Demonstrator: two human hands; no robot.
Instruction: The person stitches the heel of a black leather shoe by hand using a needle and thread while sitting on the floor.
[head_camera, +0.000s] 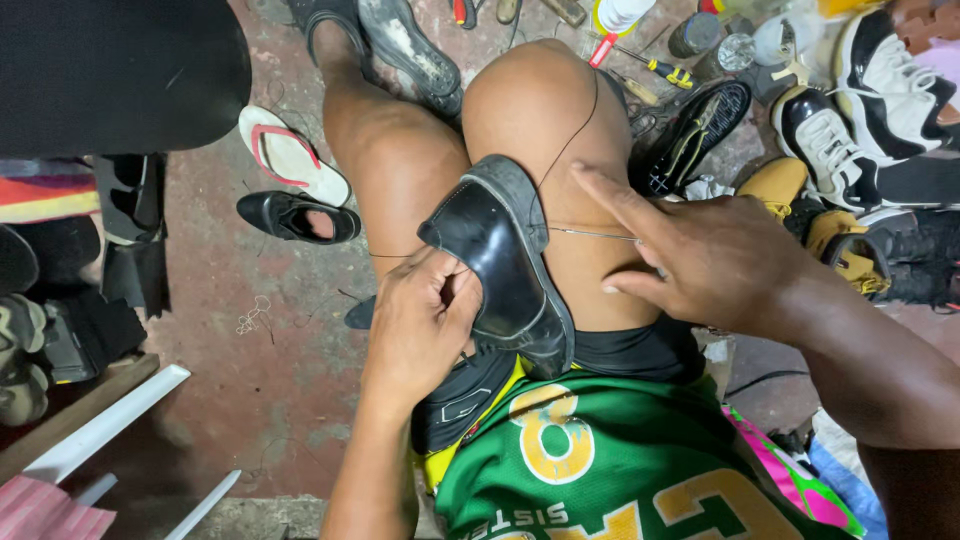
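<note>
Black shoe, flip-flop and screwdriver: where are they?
black shoe (500, 265), head view, on its shiny upper.
flip-flop (293, 155), head view, on its white footbed.
screwdriver (668, 71), head view, on its handle.

Shoe (500, 265) on lap, between left hand (420, 325), right hand (700, 265).

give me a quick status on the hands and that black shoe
Left hand grips black shoe on the lap. Right hand pulls a thin needle with thread out sideways. Nothing blocking.
</note>
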